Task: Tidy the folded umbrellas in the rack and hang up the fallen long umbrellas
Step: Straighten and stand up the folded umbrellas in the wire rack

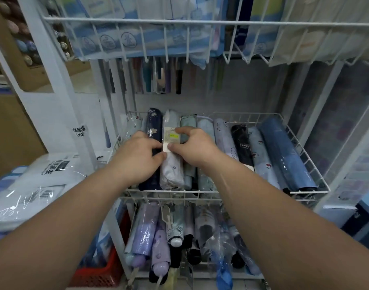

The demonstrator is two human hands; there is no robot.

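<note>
A white wire basket (309, 164) holds several folded umbrellas lying side by side. My left hand (137, 158) rests on a dark navy flowered umbrella (154, 124), its thumb against a white umbrella (172, 172) wrapped in clear plastic with a paper tag. My right hand (194, 147) grips that white umbrella from the right, thumb on the tag, fingers curled over the top. To the right lie a pale lilac umbrella (223, 137), a black one (242, 145), a light blue cherry-print one (261, 160) and a large blue one (284, 153).
A lower wire basket (200, 274) holds more folded umbrellas in purple, grey and blue. An upper wire shelf (179, 23) carries packaged goods. Long umbrellas (158, 78) hang behind the rack. Packaged raincoats (43, 181) lie at left, above a red plastic crate (100, 273).
</note>
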